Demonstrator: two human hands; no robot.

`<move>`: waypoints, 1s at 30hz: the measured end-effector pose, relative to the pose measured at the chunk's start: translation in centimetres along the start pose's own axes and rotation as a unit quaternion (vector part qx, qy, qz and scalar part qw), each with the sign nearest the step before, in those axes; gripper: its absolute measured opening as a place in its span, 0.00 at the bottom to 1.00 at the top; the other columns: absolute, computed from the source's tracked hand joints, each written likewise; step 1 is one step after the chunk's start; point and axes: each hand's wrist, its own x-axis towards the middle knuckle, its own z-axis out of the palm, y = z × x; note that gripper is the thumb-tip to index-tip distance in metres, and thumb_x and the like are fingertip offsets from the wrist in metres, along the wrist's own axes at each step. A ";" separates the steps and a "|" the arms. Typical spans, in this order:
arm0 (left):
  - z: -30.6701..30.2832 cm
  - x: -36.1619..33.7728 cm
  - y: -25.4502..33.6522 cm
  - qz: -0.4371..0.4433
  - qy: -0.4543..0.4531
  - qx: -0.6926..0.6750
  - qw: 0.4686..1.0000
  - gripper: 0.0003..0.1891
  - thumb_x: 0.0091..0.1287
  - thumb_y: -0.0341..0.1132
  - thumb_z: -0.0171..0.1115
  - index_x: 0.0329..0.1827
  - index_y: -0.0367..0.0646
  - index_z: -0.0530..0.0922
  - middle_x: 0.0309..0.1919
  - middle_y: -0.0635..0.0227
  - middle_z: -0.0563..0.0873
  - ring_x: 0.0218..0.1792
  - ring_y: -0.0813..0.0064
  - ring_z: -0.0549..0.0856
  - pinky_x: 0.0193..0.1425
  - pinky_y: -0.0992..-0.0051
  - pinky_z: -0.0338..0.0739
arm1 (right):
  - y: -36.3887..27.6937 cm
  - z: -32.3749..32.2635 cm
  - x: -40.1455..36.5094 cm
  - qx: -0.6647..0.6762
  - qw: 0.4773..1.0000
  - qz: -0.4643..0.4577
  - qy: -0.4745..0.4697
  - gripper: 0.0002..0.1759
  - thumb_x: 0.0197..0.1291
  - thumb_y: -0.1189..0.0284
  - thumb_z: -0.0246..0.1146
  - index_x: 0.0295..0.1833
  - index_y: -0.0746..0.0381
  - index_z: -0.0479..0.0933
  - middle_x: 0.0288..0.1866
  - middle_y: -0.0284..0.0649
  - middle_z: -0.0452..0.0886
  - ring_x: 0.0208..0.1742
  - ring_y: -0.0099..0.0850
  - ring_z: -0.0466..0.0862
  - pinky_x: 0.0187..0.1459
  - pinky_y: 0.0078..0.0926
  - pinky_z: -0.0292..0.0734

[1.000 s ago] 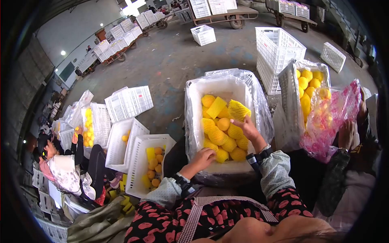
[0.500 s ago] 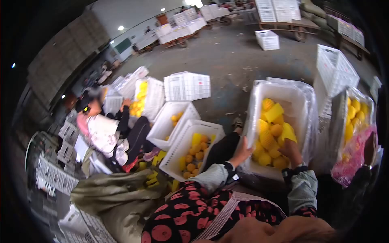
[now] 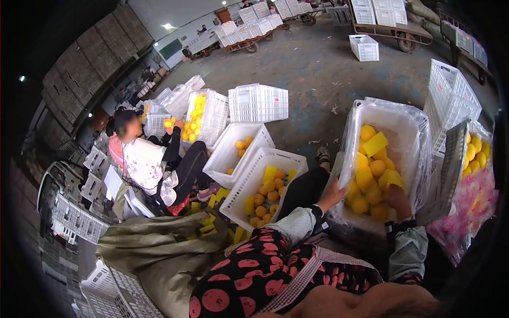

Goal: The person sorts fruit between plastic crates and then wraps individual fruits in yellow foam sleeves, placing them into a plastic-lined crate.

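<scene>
In the head view, a white plastic crate (image 3: 416, 124) lined with clear plastic stands before me, partly filled with oranges (image 3: 378, 168), many in yellow foam net sleeves. My left hand (image 3: 332, 195) is at the crate's near left edge, its fingers closed over the rim and liner. Inside the crate, at the near right of the pile, my right hand (image 3: 398, 201) is closed around an orange in a yellow foam net (image 3: 395, 179). Its fingertips are partly hidden by the net. A loose yellow net (image 3: 376, 142) lies on top of the pile.
Left of my knee stand a white crate with bare oranges and yellow nets (image 3: 263, 153) and another crate (image 3: 246, 130). A seated person (image 3: 151, 164) handles fruit at a further crate. To the right are a fruit crate (image 3: 456, 159) and pink plastic (image 3: 466, 204).
The view has shifted, so the scene sits further right. My right hand and the netted orange are slightly lower against the pile. The seated person now holds up fruit.
</scene>
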 end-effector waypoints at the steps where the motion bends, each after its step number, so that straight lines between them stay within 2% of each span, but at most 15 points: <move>1: 0.0 0.0 0.5 0.000 0.000 -0.002 1.000 0.27 0.57 0.35 0.55 0.60 0.35 0.61 0.52 0.44 0.72 0.56 0.49 0.71 0.59 0.64 0.64 | 0.4 0.4 -0.1 -0.003 1.000 -0.002 0.012 0.46 0.37 0.60 0.70 0.63 0.65 0.60 0.61 0.52 0.66 0.64 0.46 0.64 0.62 0.36 0.60; 5: -0.4 0.2 0.5 -0.028 -0.033 -0.011 0.999 0.27 0.57 0.35 0.55 0.59 0.35 0.61 0.50 0.43 0.73 0.54 0.46 0.73 0.58 0.62 0.66 | -4.2 -2.8 -2.2 0.018 0.999 0.008 0.026 0.46 0.38 0.61 0.69 0.64 0.66 0.59 0.61 0.52 0.66 0.64 0.45 0.64 0.62 0.35 0.60; 7: -0.2 0.2 0.6 -0.043 -0.037 0.035 0.998 0.27 0.57 0.36 0.55 0.59 0.35 0.61 0.50 0.42 0.74 0.52 0.46 0.74 0.56 0.61 0.67 | -6.1 -4.2 -2.7 0.030 0.998 -0.045 0.026 0.44 0.39 0.62 0.70 0.62 0.67 0.60 0.60 0.52 0.67 0.64 0.46 0.65 0.62 0.36 0.61; 8: -0.2 0.1 0.4 -0.041 -0.040 0.034 0.998 0.27 0.57 0.36 0.55 0.59 0.35 0.61 0.50 0.42 0.74 0.52 0.46 0.74 0.56 0.61 0.67 | -6.4 -4.0 -3.0 0.030 0.998 -0.041 0.028 0.44 0.39 0.62 0.70 0.62 0.67 0.60 0.60 0.52 0.67 0.64 0.46 0.65 0.62 0.36 0.61; 11: 0.5 0.8 -0.3 -0.066 -0.034 0.020 0.997 0.27 0.58 0.36 0.55 0.60 0.36 0.61 0.48 0.42 0.75 0.51 0.46 0.75 0.54 0.60 0.69 | -6.2 -4.2 -3.7 -0.020 0.998 -0.048 0.038 0.40 0.40 0.63 0.69 0.59 0.69 0.62 0.57 0.54 0.69 0.61 0.48 0.67 0.59 0.37 0.63; 13: 1.3 0.5 -1.3 -0.097 -0.029 0.016 0.995 0.28 0.57 0.36 0.56 0.60 0.37 0.61 0.45 0.42 0.78 0.47 0.45 0.77 0.51 0.59 0.71 | -5.7 -3.4 -4.6 -0.029 0.994 -0.065 0.087 0.34 0.36 0.64 0.71 0.49 0.69 0.69 0.48 0.57 0.73 0.52 0.52 0.72 0.53 0.41 0.68; 17: -0.2 0.1 1.3 -0.069 -0.017 0.024 0.997 0.29 0.56 0.38 0.58 0.60 0.37 0.60 0.42 0.42 0.79 0.44 0.44 0.78 0.49 0.58 0.73 | -6.1 -4.1 -4.9 -0.038 0.995 -0.061 0.074 0.29 0.38 0.64 0.69 0.46 0.70 0.71 0.44 0.57 0.75 0.50 0.51 0.73 0.50 0.41 0.69; 18: -0.3 0.2 1.6 -0.089 -0.027 0.030 0.995 0.29 0.57 0.38 0.58 0.60 0.37 0.61 0.44 0.42 0.78 0.46 0.45 0.78 0.50 0.59 0.72 | -7.5 -4.8 -4.6 -0.026 0.997 -0.041 0.061 0.27 0.38 0.65 0.68 0.44 0.69 0.71 0.43 0.56 0.75 0.49 0.51 0.74 0.49 0.42 0.69; 20: -0.2 0.2 1.5 -0.074 -0.010 0.015 0.997 0.26 0.57 0.39 0.58 0.57 0.37 0.65 0.44 0.42 0.78 0.48 0.45 0.77 0.52 0.60 0.71 | -8.3 -5.4 -4.6 -0.012 0.999 -0.008 0.051 0.26 0.39 0.65 0.67 0.43 0.69 0.72 0.42 0.56 0.76 0.48 0.51 0.75 0.48 0.42 0.69; 22: 0.0 0.5 0.7 -0.096 -0.028 0.038 0.994 0.24 0.57 0.40 0.58 0.55 0.37 0.68 0.45 0.43 0.78 0.50 0.46 0.77 0.53 0.60 0.71 | -7.7 -4.8 -4.2 -0.042 0.995 -0.072 0.051 0.23 0.39 0.66 0.66 0.41 0.69 0.73 0.40 0.56 0.77 0.46 0.50 0.76 0.46 0.42 0.70; 23: 0.1 0.5 0.7 -0.097 -0.016 0.042 0.994 0.22 0.57 0.39 0.58 0.52 0.36 0.70 0.44 0.43 0.78 0.49 0.47 0.77 0.52 0.60 0.71 | -7.6 -5.0 -4.0 -0.045 0.996 -0.064 0.053 0.23 0.39 0.66 0.66 0.41 0.69 0.73 0.40 0.56 0.77 0.46 0.50 0.76 0.46 0.42 0.70; 24: 0.2 0.4 0.7 -0.063 -0.009 -0.013 0.998 0.24 0.56 0.39 0.59 0.53 0.34 0.68 0.45 0.43 0.78 0.49 0.46 0.77 0.52 0.59 0.71 | -7.6 -5.2 -3.9 -0.046 0.996 -0.068 0.034 0.24 0.38 0.66 0.66 0.41 0.69 0.73 0.40 0.56 0.77 0.46 0.50 0.76 0.47 0.42 0.70; 27: 0.0 0.7 0.7 -0.030 -0.021 0.046 0.998 0.28 0.55 0.38 0.59 0.57 0.35 0.63 0.46 0.42 0.77 0.49 0.45 0.77 0.52 0.59 0.70 | -6.5 -5.8 -3.6 -0.031 0.996 -0.073 0.030 0.25 0.37 0.66 0.67 0.41 0.69 0.73 0.41 0.56 0.77 0.46 0.50 0.76 0.47 0.41 0.70; 30: -0.7 0.4 2.2 -0.044 -0.016 0.066 0.997 0.33 0.57 0.41 0.58 0.62 0.36 0.57 0.52 0.42 0.73 0.52 0.44 0.73 0.55 0.59 0.68 | -6.4 -7.7 -3.3 -0.022 0.995 -0.084 0.038 0.27 0.37 0.64 0.68 0.43 0.70 0.73 0.42 0.56 0.77 0.47 0.50 0.76 0.49 0.40 0.70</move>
